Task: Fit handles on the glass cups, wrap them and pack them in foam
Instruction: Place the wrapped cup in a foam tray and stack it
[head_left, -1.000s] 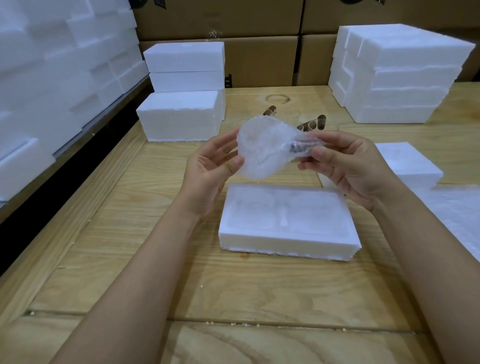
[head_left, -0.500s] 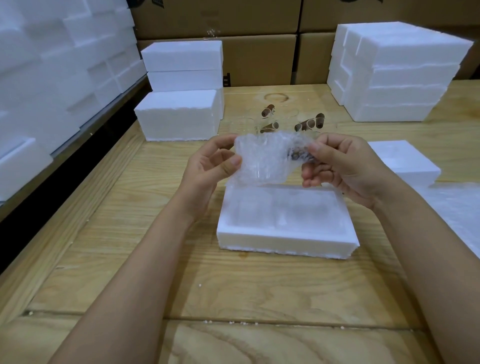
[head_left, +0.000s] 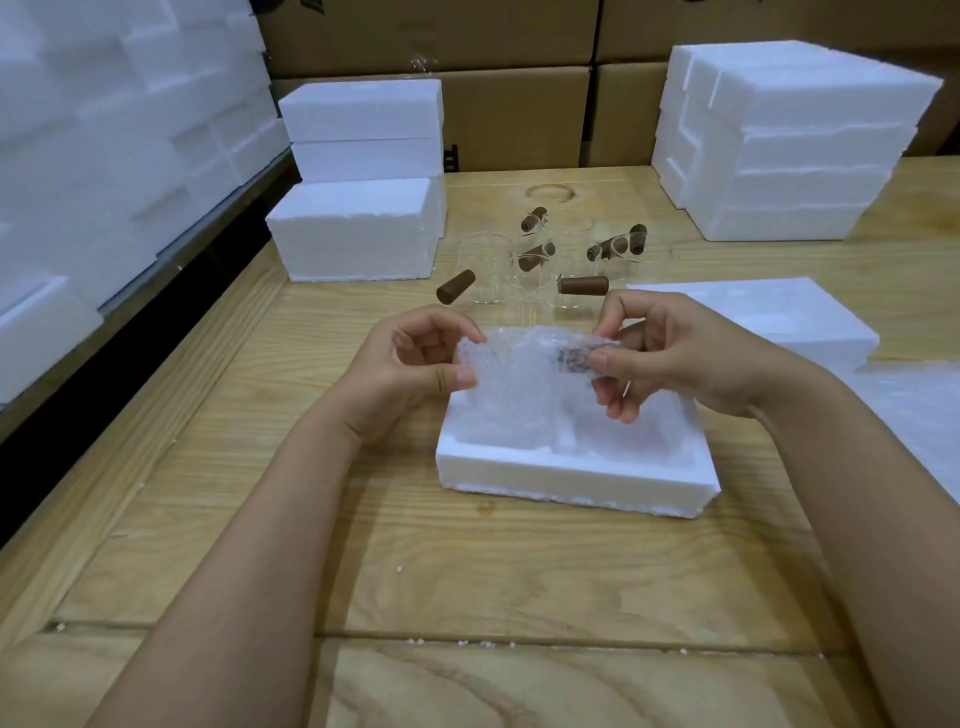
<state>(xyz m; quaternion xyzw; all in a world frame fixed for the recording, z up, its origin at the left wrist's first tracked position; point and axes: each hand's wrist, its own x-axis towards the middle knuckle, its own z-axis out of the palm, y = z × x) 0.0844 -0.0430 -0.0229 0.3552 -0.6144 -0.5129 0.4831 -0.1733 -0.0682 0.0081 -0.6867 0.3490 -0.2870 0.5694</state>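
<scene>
A glass cup wrapped in bubble wrap (head_left: 519, 374) sits low over the left pocket of an open white foam tray (head_left: 571, 475) on the wooden table. My left hand (head_left: 410, 364) pinches the wrap's left edge. My right hand (head_left: 670, 348) pinches the right end, where the brown handle shows through the wrap. Behind the hands stand several clear glass cups (head_left: 488, 265) with brown wooden handles (head_left: 583, 285).
White foam blocks (head_left: 358, 228) are stacked at back left and a taller foam stack (head_left: 789, 140) at back right. A foam lid (head_left: 769, 317) and a bubble-wrap sheet (head_left: 919, 410) lie at the right. Cardboard boxes (head_left: 514, 114) line the back. Foam pieces fill the left shelf.
Both hands have lowered the wrapped cup from chest height down toward the foam tray's left pocket, uncovering the cups behind.
</scene>
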